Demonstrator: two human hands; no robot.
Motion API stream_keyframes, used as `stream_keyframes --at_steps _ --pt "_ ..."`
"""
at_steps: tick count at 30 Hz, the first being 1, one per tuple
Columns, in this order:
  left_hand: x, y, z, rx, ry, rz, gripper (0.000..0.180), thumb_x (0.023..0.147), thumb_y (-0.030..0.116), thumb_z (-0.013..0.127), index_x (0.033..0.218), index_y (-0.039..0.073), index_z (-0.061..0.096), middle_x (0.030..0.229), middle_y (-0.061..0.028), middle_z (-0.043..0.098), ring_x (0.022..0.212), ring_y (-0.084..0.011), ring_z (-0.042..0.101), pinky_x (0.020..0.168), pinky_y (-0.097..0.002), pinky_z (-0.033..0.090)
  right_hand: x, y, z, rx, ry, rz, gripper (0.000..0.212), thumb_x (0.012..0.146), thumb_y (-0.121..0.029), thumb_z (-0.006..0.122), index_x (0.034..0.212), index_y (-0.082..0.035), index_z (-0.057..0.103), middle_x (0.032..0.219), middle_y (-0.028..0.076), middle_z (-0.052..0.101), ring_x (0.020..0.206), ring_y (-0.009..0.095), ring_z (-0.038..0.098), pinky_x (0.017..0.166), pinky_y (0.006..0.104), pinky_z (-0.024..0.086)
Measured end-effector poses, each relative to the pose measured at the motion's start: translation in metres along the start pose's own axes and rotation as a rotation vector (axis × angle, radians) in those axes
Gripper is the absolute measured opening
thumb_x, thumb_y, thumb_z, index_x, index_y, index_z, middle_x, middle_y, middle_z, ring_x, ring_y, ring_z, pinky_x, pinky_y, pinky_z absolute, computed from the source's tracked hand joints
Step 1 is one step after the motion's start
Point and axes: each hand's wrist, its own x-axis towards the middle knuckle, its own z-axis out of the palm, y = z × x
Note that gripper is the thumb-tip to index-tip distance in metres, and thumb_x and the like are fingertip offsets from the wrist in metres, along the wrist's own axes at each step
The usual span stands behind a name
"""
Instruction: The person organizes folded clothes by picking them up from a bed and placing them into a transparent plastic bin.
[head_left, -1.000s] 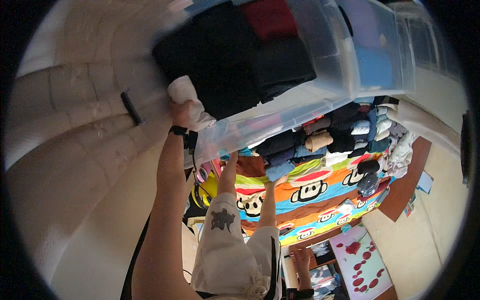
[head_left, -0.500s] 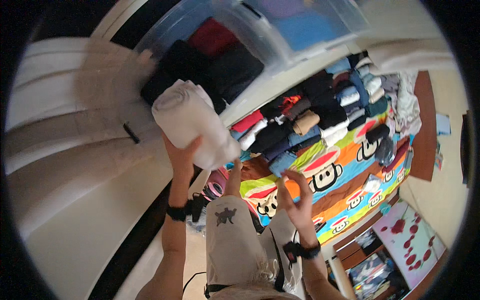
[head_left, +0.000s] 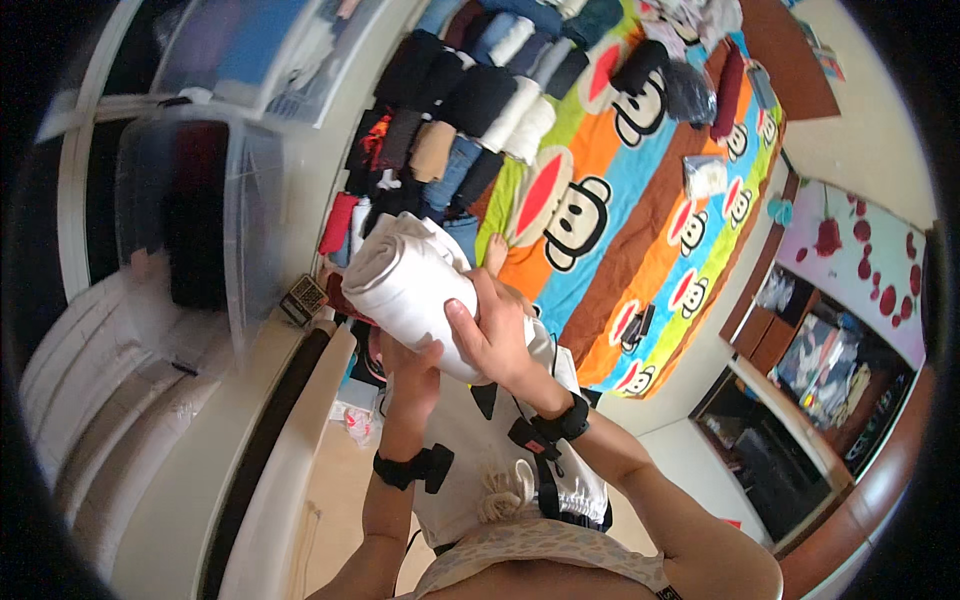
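Note:
A thick roll of white cloth (head_left: 405, 285), its coiled end facing up and left, is in both my hands in front of my lap. My left hand (head_left: 412, 378) is closed around its lower left side. On its right side, my right hand (head_left: 498, 330) grips it with the thumb lying along the cloth. Just beyond the roll are several rows of rolled clothes (head_left: 485, 105) in black, white, blue and tan on the bed. A red roll (head_left: 338, 222) is among the nearest ones.
The bed has a bright striped, cartoon-print cover (head_left: 560, 310) with a bagged white item (head_left: 705, 176) on it. At the left stand a clear plastic box (head_left: 255, 215) with dark clothes and pale curtains (head_left: 110, 420). A small patterned box (head_left: 302, 300) sits near the ledge. Open shelves (head_left: 825, 365) are at right.
The view has swung to the right. My right hand has come from empty beside the roll to gripping it. The white roll is now farther from the plastic box, in front of my lap.

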Motion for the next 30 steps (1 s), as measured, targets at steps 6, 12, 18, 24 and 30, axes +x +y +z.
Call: stream_keyframes --at_steps 6,12,18,24,30 --pt "-0.008 -0.015 0.029 -0.144 -0.088 -0.451 0.095 0.056 0.031 0.080 0.131 0.008 0.026 0.123 -0.0056 0.040 0.113 -0.0205 0.040 0.093 -0.0340 0.035 -0.031 0.056 -0.018 0.342 0.005 0.247 0.036 0.090 -0.033 0.042 0.101 0.001 0.050 0.078 0.019 0.057 0.064 0.026 0.058 0.059 0.0327 0.044" --pt "0.013 -0.027 0.018 -0.005 -0.263 -0.602 0.090 0.054 0.028 0.079 0.127 0.004 0.033 0.113 -0.0054 0.047 0.105 -0.0186 0.045 0.088 -0.0297 0.036 -0.036 0.071 -0.016 1.010 -0.011 0.637 0.051 0.093 -0.041 0.033 0.110 0.005 0.048 0.094 0.009 0.057 0.086 0.016 0.052 0.077 0.0262 0.041" --pt "0.041 -0.038 0.034 0.015 -0.307 -0.526 0.073 0.065 0.021 0.066 0.126 0.004 0.031 0.114 -0.0081 0.044 0.104 -0.0189 0.044 0.085 -0.0308 0.039 -0.018 0.105 -0.016 0.889 -0.010 0.716 0.062 0.092 -0.047 0.030 0.124 0.006 0.036 0.118 0.014 0.048 0.104 0.019 0.046 0.089 0.0276 0.035" --pt "0.043 -0.065 0.041 0.149 -0.239 -0.296 0.077 0.063 0.014 0.065 0.128 0.009 0.024 0.116 -0.0084 0.041 0.105 -0.0204 0.044 0.085 -0.0318 0.040 -0.019 0.151 -0.015 -0.424 -0.031 0.177 0.037 0.093 -0.032 0.033 0.102 -0.001 0.050 0.098 0.018 0.053 0.094 0.032 0.050 0.084 0.0382 0.037" --pt "0.078 -0.108 0.041 0.164 -0.105 -0.211 0.083 0.057 0.011 0.069 0.128 0.008 0.026 0.113 -0.0097 0.046 0.101 -0.0224 0.049 0.084 -0.0330 0.042 0.005 0.176 -0.027 -0.228 -0.157 0.302 0.033 0.087 -0.030 0.042 0.104 -0.002 0.047 0.092 0.020 0.058 0.085 0.037 0.054 0.075 0.0419 0.042"
